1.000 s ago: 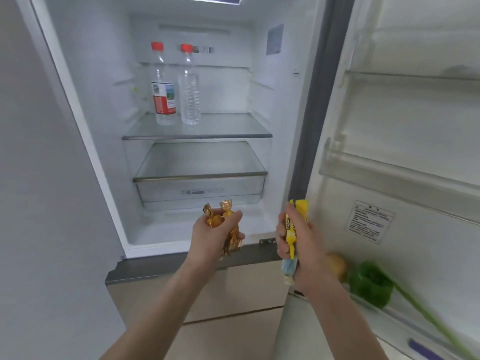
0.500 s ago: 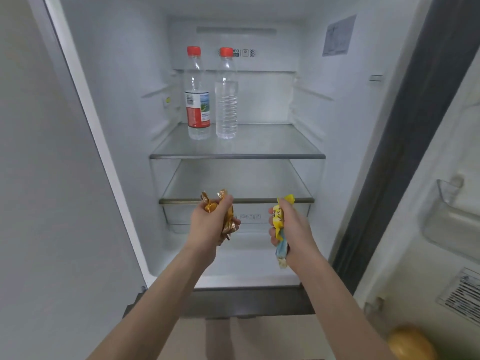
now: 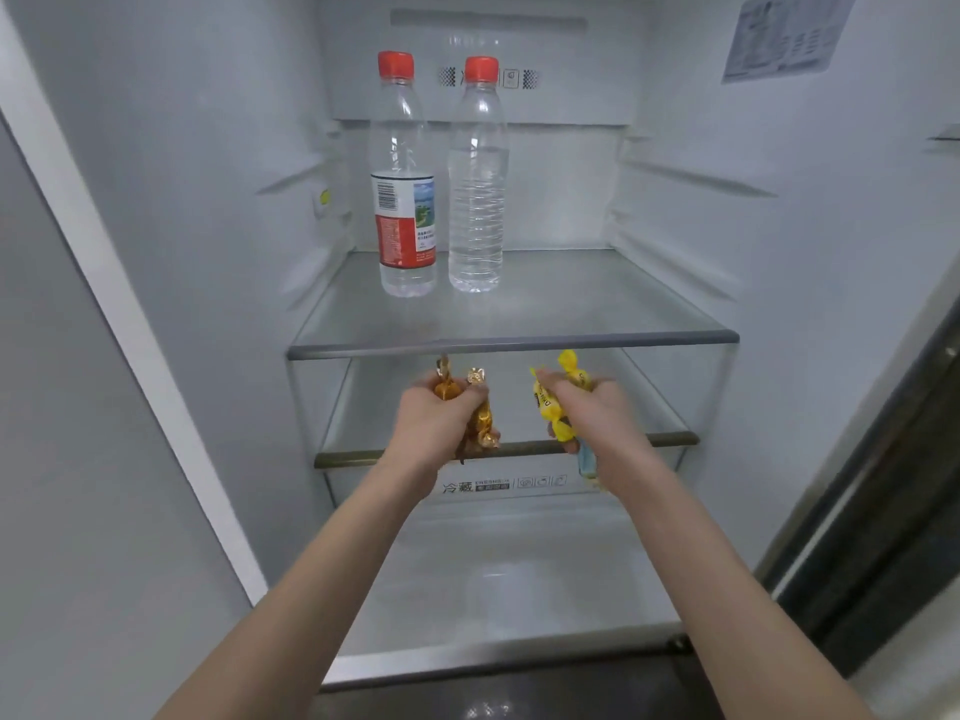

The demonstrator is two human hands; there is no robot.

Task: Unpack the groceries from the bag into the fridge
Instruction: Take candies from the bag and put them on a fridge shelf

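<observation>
The left hand (image 3: 434, 423) squeezes shiny gold wrapped candies (image 3: 475, 415). The right hand (image 3: 592, 418) squeezes yellow wrapped candies (image 3: 553, 407). Next, I think, set them on the lower glass fridge shelf (image 3: 670, 438).

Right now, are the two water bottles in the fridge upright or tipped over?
Upright. The labelled bottle and the plain bottle stand side by side on the glass shelf, red caps on top.
</observation>
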